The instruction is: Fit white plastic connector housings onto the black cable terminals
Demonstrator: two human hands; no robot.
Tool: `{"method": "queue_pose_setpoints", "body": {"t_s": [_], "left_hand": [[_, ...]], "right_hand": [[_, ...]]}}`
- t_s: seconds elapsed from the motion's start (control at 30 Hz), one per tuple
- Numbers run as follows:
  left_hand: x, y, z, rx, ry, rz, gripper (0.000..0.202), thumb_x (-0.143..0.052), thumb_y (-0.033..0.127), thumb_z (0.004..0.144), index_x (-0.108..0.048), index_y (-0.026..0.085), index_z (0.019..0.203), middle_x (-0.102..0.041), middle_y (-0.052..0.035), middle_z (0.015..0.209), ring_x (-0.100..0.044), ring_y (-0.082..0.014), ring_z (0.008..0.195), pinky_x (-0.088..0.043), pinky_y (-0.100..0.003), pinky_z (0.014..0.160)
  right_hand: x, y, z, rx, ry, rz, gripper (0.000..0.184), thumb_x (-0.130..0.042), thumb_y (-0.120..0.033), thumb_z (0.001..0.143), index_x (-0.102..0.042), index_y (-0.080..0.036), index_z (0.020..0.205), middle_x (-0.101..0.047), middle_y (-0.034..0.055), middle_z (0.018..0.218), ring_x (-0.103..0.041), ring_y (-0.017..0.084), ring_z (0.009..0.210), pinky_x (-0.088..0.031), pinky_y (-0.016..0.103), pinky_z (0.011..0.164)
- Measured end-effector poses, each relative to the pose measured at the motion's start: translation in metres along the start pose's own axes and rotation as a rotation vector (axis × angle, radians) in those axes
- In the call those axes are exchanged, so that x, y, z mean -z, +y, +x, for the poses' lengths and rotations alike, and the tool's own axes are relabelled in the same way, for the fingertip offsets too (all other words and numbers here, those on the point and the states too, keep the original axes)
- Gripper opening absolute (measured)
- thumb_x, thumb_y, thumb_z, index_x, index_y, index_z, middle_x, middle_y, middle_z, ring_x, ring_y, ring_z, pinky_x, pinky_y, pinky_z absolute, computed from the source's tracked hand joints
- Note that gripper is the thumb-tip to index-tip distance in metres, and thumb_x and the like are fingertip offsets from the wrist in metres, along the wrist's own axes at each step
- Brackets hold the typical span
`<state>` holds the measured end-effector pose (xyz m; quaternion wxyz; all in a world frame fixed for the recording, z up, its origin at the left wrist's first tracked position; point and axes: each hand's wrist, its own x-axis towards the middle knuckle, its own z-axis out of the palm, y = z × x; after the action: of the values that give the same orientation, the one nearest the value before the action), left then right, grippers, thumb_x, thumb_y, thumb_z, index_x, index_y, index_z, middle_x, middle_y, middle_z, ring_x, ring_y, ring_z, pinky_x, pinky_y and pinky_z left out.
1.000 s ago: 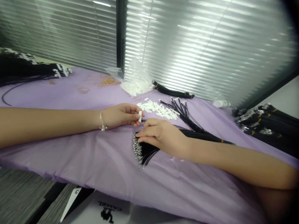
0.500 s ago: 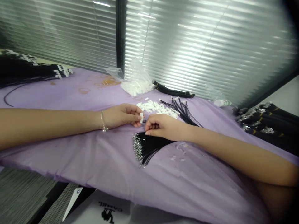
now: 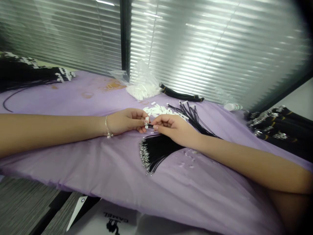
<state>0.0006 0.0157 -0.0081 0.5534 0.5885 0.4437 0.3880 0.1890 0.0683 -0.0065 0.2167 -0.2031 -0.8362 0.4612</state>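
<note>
My left hand (image 3: 130,120) pinches a small white plastic connector housing (image 3: 147,119) between thumb and fingertips. Close against it, my right hand (image 3: 174,128) is closed on a black wire (image 3: 151,126) whose metal-tipped end meets the housing; whether the tip is inside I cannot tell. Below my right hand lies a fanned bundle of black wires (image 3: 162,148) with shiny metal terminals along its left end. Just behind my hands, loose white housings (image 3: 158,110) are heaped. Wires with white housings on their ends (image 3: 193,114) lie to the right of that heap.
A clear plastic bag of white pieces (image 3: 143,89) stands at the back by the blinds. Tied black wire bundles (image 3: 181,94) lie beside it, with more stacked at right (image 3: 281,127). A large housed-wire pile (image 3: 26,73) is at far left. Purple sheeting (image 3: 85,163) covers the table.
My right hand has moved slightly up and left, bringing the wire's metal tip to the white housing. My left hand stays almost in place, still holding the housing.
</note>
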Motion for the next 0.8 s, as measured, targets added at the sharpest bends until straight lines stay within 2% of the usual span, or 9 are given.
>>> {"method": "queue_pose_setpoints", "body": {"t_s": [0.13,0.37,0.63,0.8], "left_hand": [[0.0,0.0,-0.001,-0.015,-0.013,0.033,0.009,-0.054,0.015,0.08,-0.054,0.01,0.087,-0.058,0.0005,0.067,-0.054,-0.0059,0.061,-0.044,-0.018,0.064],[0.001,-0.002,0.001,-0.044,-0.026,0.03,0.011,-0.054,0.017,0.08,-0.055,0.01,0.088,-0.057,0.0008,0.069,-0.054,-0.0064,0.063,-0.044,-0.019,0.065],[0.002,-0.003,0.0,-0.062,-0.042,0.025,0.01,-0.053,0.017,0.082,-0.054,0.01,0.089,-0.057,0.0008,0.07,-0.054,-0.0057,0.064,-0.044,-0.018,0.065],[0.002,-0.003,0.0,-0.061,-0.037,0.087,0.01,-0.052,0.02,0.082,-0.055,0.01,0.085,-0.057,0.0004,0.07,-0.054,-0.006,0.063,-0.044,-0.018,0.064]], "right_hand": [[0.003,-0.002,-0.001,0.014,0.054,-0.058,0.015,-0.054,-0.028,0.078,-0.058,-0.014,0.08,-0.052,-0.0004,0.068,-0.043,0.007,0.059,-0.034,0.021,0.055],[0.004,-0.001,-0.002,0.076,0.126,-0.128,0.016,-0.056,-0.029,0.076,-0.057,-0.014,0.077,-0.049,-0.0013,0.065,-0.041,0.007,0.058,-0.034,0.021,0.055],[0.005,-0.001,0.0,0.042,0.139,0.062,0.016,-0.057,-0.029,0.075,-0.059,-0.014,0.078,-0.056,0.0007,0.074,-0.047,0.008,0.067,-0.039,0.023,0.066],[0.011,0.002,0.003,-0.013,0.147,0.057,0.018,-0.055,-0.032,0.076,-0.056,-0.015,0.078,-0.049,-0.0022,0.061,-0.042,0.006,0.052,-0.035,0.021,0.05]]}}
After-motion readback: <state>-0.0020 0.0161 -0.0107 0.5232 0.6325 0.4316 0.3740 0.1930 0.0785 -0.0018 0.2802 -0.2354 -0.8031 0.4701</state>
